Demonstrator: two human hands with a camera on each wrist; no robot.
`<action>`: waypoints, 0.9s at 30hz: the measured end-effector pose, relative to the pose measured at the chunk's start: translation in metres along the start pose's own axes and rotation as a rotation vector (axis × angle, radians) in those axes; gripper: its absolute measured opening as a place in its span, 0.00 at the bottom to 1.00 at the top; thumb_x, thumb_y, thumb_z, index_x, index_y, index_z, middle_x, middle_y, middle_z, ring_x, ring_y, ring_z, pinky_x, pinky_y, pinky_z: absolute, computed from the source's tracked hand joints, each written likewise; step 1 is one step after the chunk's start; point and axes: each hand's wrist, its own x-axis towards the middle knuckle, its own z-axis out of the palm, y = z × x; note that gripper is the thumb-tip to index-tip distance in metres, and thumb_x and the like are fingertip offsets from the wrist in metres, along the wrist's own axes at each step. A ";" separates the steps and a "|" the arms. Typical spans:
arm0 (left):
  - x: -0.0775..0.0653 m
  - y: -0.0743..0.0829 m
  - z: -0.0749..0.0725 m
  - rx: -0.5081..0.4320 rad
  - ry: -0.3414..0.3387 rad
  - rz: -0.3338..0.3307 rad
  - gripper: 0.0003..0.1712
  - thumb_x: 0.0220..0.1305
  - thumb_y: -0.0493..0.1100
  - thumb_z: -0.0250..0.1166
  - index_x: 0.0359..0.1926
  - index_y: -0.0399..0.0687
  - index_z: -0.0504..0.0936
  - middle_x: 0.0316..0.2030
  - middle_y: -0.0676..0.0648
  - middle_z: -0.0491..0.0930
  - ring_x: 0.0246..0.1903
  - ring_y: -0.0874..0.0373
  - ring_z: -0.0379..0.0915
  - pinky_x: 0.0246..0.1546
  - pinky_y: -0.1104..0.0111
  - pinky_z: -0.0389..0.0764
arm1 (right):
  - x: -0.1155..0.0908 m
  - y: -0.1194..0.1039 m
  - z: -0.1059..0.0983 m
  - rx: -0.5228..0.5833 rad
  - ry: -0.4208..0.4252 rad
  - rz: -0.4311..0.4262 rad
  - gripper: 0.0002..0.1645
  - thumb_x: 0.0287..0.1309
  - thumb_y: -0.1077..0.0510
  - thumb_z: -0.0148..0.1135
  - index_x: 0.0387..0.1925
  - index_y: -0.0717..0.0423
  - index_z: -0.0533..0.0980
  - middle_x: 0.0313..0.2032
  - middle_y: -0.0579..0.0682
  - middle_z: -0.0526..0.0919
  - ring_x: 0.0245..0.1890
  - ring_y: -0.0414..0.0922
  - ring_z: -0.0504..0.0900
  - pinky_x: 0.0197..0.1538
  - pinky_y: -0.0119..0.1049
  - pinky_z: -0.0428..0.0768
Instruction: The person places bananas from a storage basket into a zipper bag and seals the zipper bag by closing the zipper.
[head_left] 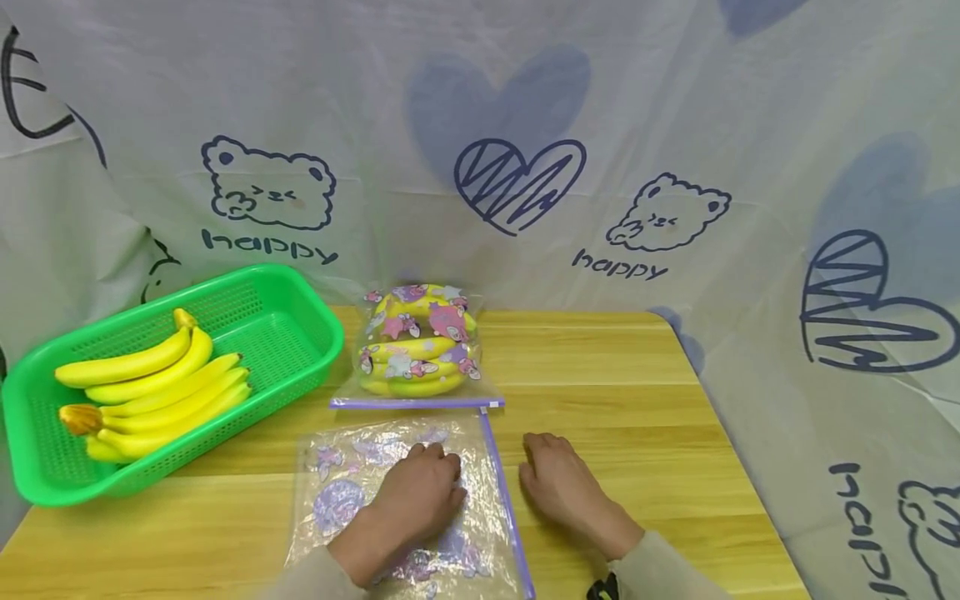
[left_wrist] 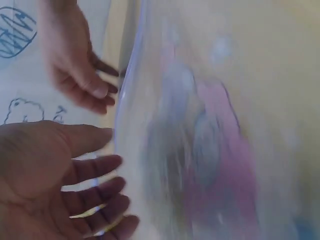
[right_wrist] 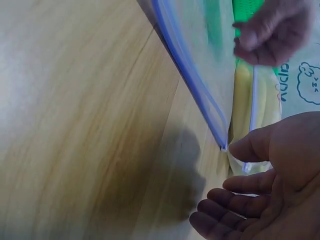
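Observation:
A clear zip bag (head_left: 468,454) with purple and pink prints lies flat on the table, its purple zip edge facing right. Over it is my left hand (head_left: 420,492); its fingers (left_wrist: 100,167) are loosely bent and hold nothing, and whether they touch the plastic I cannot tell. My right hand (head_left: 566,487) is just right of the zip edge, its fingers (right_wrist: 232,205) relaxed and nothing in them. Behind the flat bag sits a filled zip bag (head_left: 416,367) with bananas inside, its purple zip edge towards me.
On the left stands a green perforated basket (head_left: 300,333) holding bunches of bananas (head_left: 165,400). A printed cloth (head_left: 405,108) hangs behind the wooden table (head_left: 645,400) and along its right side.

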 end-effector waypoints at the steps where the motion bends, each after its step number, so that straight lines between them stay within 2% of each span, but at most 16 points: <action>1: 0.005 0.004 0.004 -0.016 0.002 0.003 0.09 0.64 0.46 0.70 0.32 0.46 0.82 0.30 0.48 0.78 0.31 0.53 0.71 0.32 0.61 0.80 | 0.000 0.000 0.000 -0.001 0.004 0.003 0.26 0.68 0.62 0.58 0.63 0.72 0.76 0.60 0.67 0.82 0.62 0.66 0.79 0.68 0.58 0.76; 4: 0.021 0.014 0.016 -0.024 -0.005 -0.019 0.12 0.68 0.50 0.68 0.36 0.46 0.84 0.32 0.48 0.79 0.32 0.54 0.71 0.34 0.61 0.80 | 0.001 0.000 0.002 -0.005 0.013 0.004 0.25 0.67 0.64 0.57 0.62 0.72 0.76 0.58 0.67 0.82 0.61 0.66 0.80 0.67 0.58 0.76; 7: 0.035 0.023 0.025 -0.012 -0.031 -0.097 0.21 0.71 0.59 0.67 0.43 0.44 0.86 0.37 0.45 0.82 0.39 0.48 0.78 0.42 0.51 0.84 | 0.002 0.000 0.002 -0.010 0.025 -0.007 0.23 0.66 0.65 0.58 0.60 0.72 0.77 0.57 0.68 0.83 0.59 0.66 0.81 0.66 0.58 0.77; 10: 0.044 0.029 0.033 -0.005 -0.064 -0.184 0.30 0.70 0.67 0.64 0.46 0.44 0.88 0.42 0.42 0.84 0.47 0.43 0.80 0.49 0.40 0.83 | 0.002 0.000 0.003 -0.016 0.035 -0.024 0.22 0.66 0.66 0.57 0.59 0.73 0.78 0.54 0.67 0.84 0.58 0.65 0.82 0.65 0.58 0.78; 13: 0.049 0.033 0.038 0.013 -0.089 -0.236 0.32 0.68 0.70 0.65 0.45 0.45 0.89 0.43 0.42 0.84 0.49 0.42 0.80 0.51 0.38 0.81 | 0.001 0.000 0.003 -0.018 0.039 -0.033 0.21 0.66 0.67 0.57 0.58 0.73 0.78 0.53 0.67 0.84 0.57 0.65 0.82 0.64 0.57 0.79; 16: 0.051 0.035 0.040 0.029 -0.093 -0.275 0.29 0.66 0.68 0.68 0.40 0.45 0.88 0.40 0.42 0.84 0.47 0.43 0.81 0.51 0.39 0.81 | 0.001 -0.001 0.003 -0.010 0.045 -0.040 0.21 0.66 0.68 0.56 0.58 0.73 0.78 0.53 0.68 0.84 0.58 0.65 0.82 0.64 0.58 0.78; 19: 0.050 0.036 0.038 0.005 -0.101 -0.307 0.24 0.64 0.62 0.69 0.35 0.44 0.86 0.37 0.42 0.84 0.45 0.43 0.80 0.49 0.40 0.80 | 0.002 -0.002 0.004 0.005 0.044 -0.035 0.21 0.66 0.67 0.56 0.58 0.73 0.78 0.53 0.67 0.84 0.58 0.65 0.82 0.64 0.58 0.79; 24: 0.047 0.036 0.028 -0.110 -0.150 -0.332 0.18 0.63 0.54 0.68 0.33 0.43 0.84 0.36 0.40 0.85 0.41 0.41 0.81 0.48 0.38 0.81 | 0.001 -0.005 0.005 0.043 0.026 -0.016 0.21 0.68 0.64 0.57 0.58 0.71 0.79 0.53 0.66 0.85 0.57 0.64 0.82 0.63 0.58 0.79; 27: 0.045 0.034 0.020 -0.204 -0.193 -0.316 0.14 0.62 0.49 0.67 0.28 0.42 0.82 0.30 0.41 0.83 0.32 0.44 0.80 0.37 0.44 0.83 | 0.002 -0.007 0.005 0.077 0.011 -0.013 0.20 0.71 0.60 0.60 0.57 0.70 0.80 0.54 0.66 0.85 0.57 0.65 0.83 0.62 0.60 0.79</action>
